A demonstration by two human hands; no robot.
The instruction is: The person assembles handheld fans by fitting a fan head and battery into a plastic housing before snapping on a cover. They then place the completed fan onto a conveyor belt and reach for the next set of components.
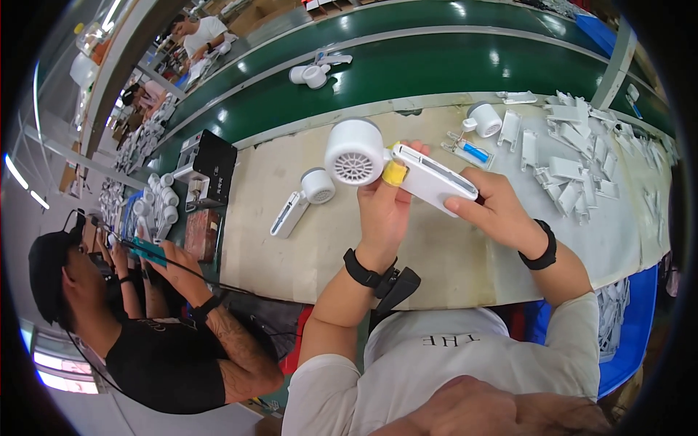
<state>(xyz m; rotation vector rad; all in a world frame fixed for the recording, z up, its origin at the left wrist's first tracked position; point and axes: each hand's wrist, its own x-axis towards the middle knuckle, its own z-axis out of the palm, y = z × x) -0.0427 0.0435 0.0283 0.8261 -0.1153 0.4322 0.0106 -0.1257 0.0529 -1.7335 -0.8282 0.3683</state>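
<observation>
I hold a white handheld fan point(396, 163) up over the middle of the tabletop point(451, 254), its round grilled head to the left and its flat handle slanting down to the right. My left hand point(384, 207) comes up from below, and its fingers point(416, 148) are clamped around the neck of the fan where a small yellow piece point(395, 173) sits. My right hand point(498, 211) supports the handle end, its fingers point(462, 207) closed against the underside and far side of the handle. Just left of the fan, a second white fan point(302, 198) lies flat on the tabletop. Farther right lie a small round white fan head point(483, 119), a blue-tipped tool in a clear tray point(471, 152) and a spread of white plastic handle shells point(574, 167). Beyond the tabletop runs a green conveyor belt point(436, 65) carrying another white fan point(313, 73). To the left stands a black box-shaped machine point(207, 167), and a person in a black shirt point(167, 363) sits at the near left.
</observation>
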